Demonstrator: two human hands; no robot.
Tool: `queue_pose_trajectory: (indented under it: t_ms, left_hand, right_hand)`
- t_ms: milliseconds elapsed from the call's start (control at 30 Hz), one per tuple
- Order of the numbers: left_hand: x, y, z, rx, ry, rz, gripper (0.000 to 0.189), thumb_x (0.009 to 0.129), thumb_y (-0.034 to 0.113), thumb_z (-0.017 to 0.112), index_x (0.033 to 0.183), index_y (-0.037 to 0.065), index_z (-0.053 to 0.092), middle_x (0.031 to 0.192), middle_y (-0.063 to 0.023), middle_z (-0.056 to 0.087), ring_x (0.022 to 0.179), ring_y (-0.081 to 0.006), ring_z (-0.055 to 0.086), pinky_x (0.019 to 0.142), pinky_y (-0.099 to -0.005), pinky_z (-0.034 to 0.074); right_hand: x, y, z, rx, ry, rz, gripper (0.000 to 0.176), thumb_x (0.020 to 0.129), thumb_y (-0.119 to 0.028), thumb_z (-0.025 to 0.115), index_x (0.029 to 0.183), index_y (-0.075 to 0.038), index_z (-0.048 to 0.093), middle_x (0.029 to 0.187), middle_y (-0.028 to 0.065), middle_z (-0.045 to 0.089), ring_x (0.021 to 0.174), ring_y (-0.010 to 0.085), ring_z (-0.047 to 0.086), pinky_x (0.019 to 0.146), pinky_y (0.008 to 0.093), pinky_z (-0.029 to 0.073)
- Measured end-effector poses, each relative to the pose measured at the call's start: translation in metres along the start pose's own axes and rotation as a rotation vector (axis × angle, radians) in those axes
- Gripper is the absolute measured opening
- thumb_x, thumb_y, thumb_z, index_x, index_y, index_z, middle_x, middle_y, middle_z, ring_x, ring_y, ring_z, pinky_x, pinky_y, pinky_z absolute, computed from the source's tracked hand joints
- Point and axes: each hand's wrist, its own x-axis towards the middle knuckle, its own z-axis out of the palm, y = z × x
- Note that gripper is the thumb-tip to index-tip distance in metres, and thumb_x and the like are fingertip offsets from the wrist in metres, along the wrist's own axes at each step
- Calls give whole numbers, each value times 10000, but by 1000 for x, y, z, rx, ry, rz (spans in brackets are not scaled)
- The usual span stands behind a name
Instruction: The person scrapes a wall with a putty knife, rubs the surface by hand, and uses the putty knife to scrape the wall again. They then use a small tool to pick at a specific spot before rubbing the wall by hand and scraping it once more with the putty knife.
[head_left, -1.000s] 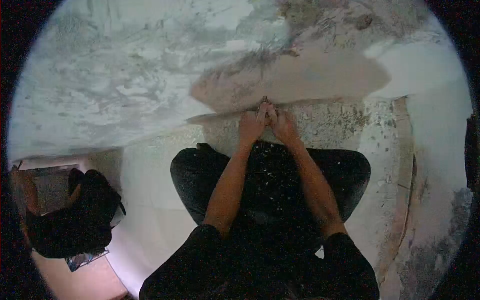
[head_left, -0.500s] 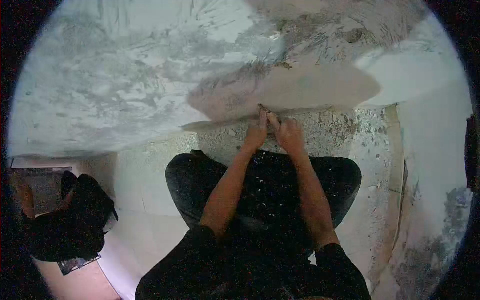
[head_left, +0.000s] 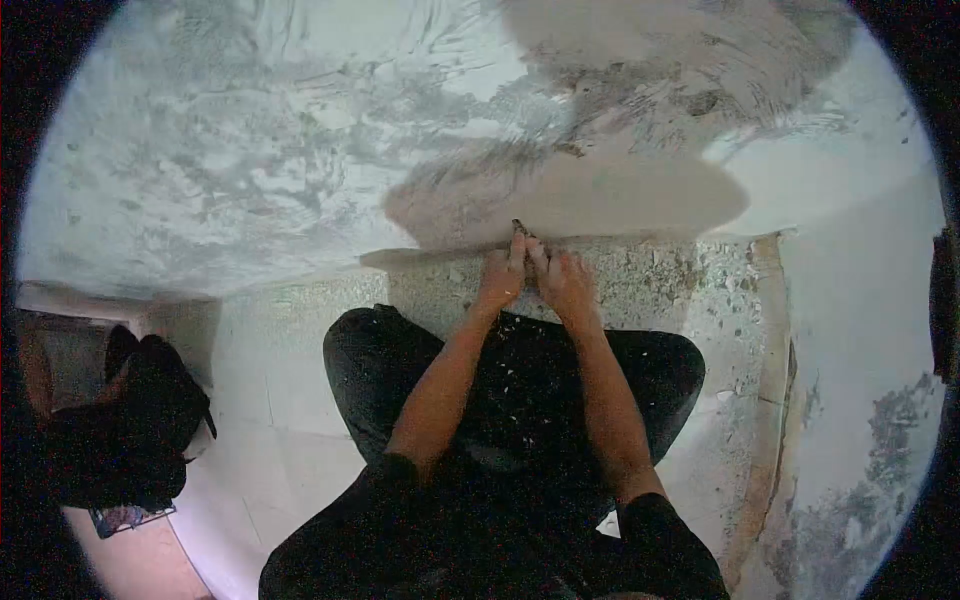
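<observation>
My left hand (head_left: 500, 278) and my right hand (head_left: 567, 285) are close together in front of me, both closed around a small scraper (head_left: 518, 228). Only its dark, narrow tip shows past my fingers; the handle is hidden in my grip. The tip meets the lower part of a plastered wall (head_left: 620, 195), just above where it joins the floor. Grey and brown patches with scrape marks cover this wall. Below my hands, the floor (head_left: 640, 275) is strewn with pale flakes and crumbs.
My bent knees (head_left: 375, 365) lie on either side of my forearms. Another person (head_left: 150, 420) in dark clothes sits at the far left, near a wire basket (head_left: 130, 518). A brownish strip (head_left: 770, 370) runs along the floor by the right wall (head_left: 850, 330).
The whole view has shifted slightly, with the wall sitting lower in the picture. Both hands stay together on the scraper at the wall's base, their fingers slightly repositioned.
</observation>
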Motion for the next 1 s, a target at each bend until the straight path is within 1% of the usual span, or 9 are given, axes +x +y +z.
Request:
queue_pose_trajectory:
  t_ms: [67, 133, 267, 333, 467, 633, 767, 833, 1000]
  left_hand:
    - [-3, -13, -4, 216, 254, 237, 415, 860, 227, 403, 1182, -32, 435, 774, -263, 569, 732, -407, 564, 638, -451, 456]
    - [-5, 26, -69, 212, -131, -215, 482, 870, 351, 400, 1092, -63, 509, 773, -249, 577, 739, -385, 571, 652, -439, 456]
    - [-6, 8, -45, 247, -96, -259, 579, 865, 460, 368, 998, -67, 566, 796, -268, 568, 787, -375, 568, 664, -436, 452]
    - [-1, -4, -4, -226, 143, -59, 501, 857, 385, 428, 1086, -52, 514, 814, -297, 551, 809, -394, 553, 667, -460, 445]
    - [10, -11, 33, -18, 482, 339, 474, 840, 298, 481, 1189, -19, 433, 780, -298, 540, 791, -399, 542, 639, -472, 437]
    - [-9, 20, -58, 391, -64, 14, 432, 820, 169, 473, 1224, 37, 399, 784, -266, 525, 757, -399, 526, 620, -471, 423]
    - [5, 25, -48, 180, -121, -92, 393, 795, 175, 497, 1168, 57, 458, 822, -236, 549, 755, -405, 533, 645, -470, 426]
    - [16, 5, 15, 4, 551, 330, 326, 797, 199, 509, 1100, 79, 514, 810, -199, 574, 726, -388, 555, 640, -456, 432]
    - [14, 16, -18, 10, 491, 206, 255, 822, 175, 479, 1050, 75, 537, 796, -189, 578, 660, -339, 572, 563, -409, 446]
  right_hand:
    - [3, -8, 19, 41, -2, -2, 383, 790, -116, 458, 1171, -97, 438, 877, 159, 558, 741, 315, 559, 609, 417, 465]
    - [-3, -16, 73, 379, 282, -99, 401, 800, -123, 456, 1197, -81, 419, 858, 172, 554, 733, 316, 559, 573, 409, 450]
    - [-10, -15, 62, 275, 134, 20, 457, 756, -84, 489, 1207, -147, 448, 752, 150, 500, 650, 288, 498, 573, 398, 434]
    - [-1, -1, 12, 110, 127, -38, 474, 748, -82, 494, 1216, -125, 434, 712, 151, 487, 637, 300, 489, 554, 403, 423]
    - [13, 6, -20, -16, -262, 38, 473, 749, -69, 485, 1217, -111, 425, 765, 176, 510, 665, 326, 502, 565, 403, 431]
    - [-3, -3, 72, 303, 387, -157, 497, 738, -124, 526, 1221, -100, 412, 824, 166, 521, 682, 332, 510, 585, 426, 428]
    - [1, -6, 34, 297, 175, 3, 489, 739, -138, 538, 1212, -111, 419, 831, 167, 524, 715, 335, 516, 617, 449, 428]
    - [10, 6, -16, 20, -270, 55, 465, 750, -115, 525, 1204, -125, 423, 880, 177, 532, 771, 337, 525, 658, 448, 434]
    - [29, 7, 0, 31, 25, -32, 445, 768, -145, 503, 1206, -168, 430, 803, 142, 528, 679, 296, 520, 576, 400, 436]
